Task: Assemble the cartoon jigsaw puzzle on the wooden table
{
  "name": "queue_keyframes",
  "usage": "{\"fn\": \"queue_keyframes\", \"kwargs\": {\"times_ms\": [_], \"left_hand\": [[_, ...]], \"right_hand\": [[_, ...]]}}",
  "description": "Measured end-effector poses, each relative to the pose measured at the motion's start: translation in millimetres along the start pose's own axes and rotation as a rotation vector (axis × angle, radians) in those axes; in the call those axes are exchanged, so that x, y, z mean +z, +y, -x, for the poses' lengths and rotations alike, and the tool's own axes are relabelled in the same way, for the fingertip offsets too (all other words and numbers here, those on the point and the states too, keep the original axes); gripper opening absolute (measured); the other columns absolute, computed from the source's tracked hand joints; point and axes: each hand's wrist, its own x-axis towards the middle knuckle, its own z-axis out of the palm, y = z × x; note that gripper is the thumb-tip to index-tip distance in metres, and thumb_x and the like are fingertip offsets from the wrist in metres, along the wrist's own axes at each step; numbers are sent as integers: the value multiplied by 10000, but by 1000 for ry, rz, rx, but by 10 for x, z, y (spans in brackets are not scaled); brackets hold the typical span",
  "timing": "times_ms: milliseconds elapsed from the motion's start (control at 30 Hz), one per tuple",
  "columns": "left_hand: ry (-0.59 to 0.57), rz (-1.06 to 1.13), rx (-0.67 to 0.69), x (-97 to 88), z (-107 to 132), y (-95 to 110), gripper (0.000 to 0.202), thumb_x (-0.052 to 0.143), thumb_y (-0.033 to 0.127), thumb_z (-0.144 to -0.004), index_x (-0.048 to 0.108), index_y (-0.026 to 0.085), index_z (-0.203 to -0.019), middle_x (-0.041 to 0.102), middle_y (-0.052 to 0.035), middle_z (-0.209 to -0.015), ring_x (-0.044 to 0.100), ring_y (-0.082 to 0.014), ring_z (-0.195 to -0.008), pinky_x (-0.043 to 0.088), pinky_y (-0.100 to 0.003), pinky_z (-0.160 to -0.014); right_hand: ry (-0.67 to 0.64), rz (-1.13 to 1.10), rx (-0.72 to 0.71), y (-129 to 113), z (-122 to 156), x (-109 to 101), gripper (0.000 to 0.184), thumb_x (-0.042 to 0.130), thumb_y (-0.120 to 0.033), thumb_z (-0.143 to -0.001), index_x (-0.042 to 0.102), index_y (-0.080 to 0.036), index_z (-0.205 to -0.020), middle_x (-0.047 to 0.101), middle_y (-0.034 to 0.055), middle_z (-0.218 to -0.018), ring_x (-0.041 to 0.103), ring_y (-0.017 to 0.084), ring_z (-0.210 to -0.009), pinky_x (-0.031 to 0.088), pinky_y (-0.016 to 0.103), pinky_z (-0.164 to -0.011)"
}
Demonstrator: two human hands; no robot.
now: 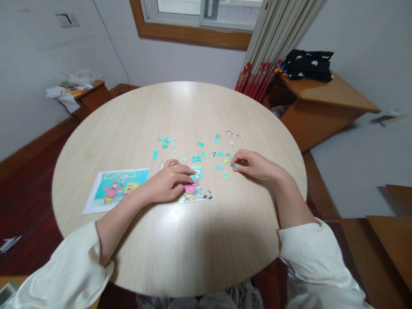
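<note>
Cream sleeves (318, 257) are worn; a cartoon jigsaw (190, 193) is touched by the spread-fingered left hand (165, 182); any grip by the right hand (255, 166) cannot be told.

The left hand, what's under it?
Part of the joined puzzle is under the left hand; some of its pink character peeks out. Whatever lies right beneath is covered, so I can't tell what's there.
</note>
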Motion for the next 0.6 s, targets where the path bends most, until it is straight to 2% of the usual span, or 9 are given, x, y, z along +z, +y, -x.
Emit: {"fn": "queue_keyframes", "kwargs": {"times_ms": [133, 333, 433, 533, 600], "left_hand": [[27, -14, -2, 1, 8, -3, 405, 412, 87, -779, 714, 211, -1018, 674, -69, -1224, 588, -219, -1161, 279, -511, -1083], [29, -5, -16, -28, 15, 3, 389, 407, 94, -776, 705, 213, -998, 678, -63, -1205, 587, -216, -1152, 256, -518, -1096], [30, 0, -12, -36, 12, 4, 388, 406, 99, -777, 703, 207, -1002, 678, -66, -1200, 584, -217, -1155, 256, -520, -1094], [29, -4, -4, -31, 5, 8, 384, 408, 105, -778, 703, 201, -1004, 679, -70, -1195, 586, -221, -1149, 264, -520, -1090], [27, -7, -1, -25, 0, 12, 382, 408, 107, -779, 704, 202, -1001, 680, -67, -1193, 589, -220, -1145, 268, -516, -1091]], "right_hand": [[2, 24, -11, 3, 1, 2, 65, 627, -243, -757, 620, -200, -806, 621, 48, -867, 537, 170, -770, 418, 308, -725], [-35, -74, 85, -30, 11, -2, 101, 629, -292, -760, 612, -193, -763, 593, 10, -724, 492, 146, -668, 386, 291, -649], [38, -157, 74, -105, -1, 43, 141, 662, -325, -743, 640, -186, -755, 594, 8, -698, 507, 148, -668, 392, 297, -645], [139, -263, 44, -233, -31, 163, 160, 674, -339, -747, 664, -180, -769, 645, 33, -753, 545, 156, -704, 422, 311, -665], [134, -357, 24, -334, -57, 273, 164, 673, -334, -753, 672, -178, -802, 658, 39, -763, 570, 156, -712, 447, 318, -675]]}}
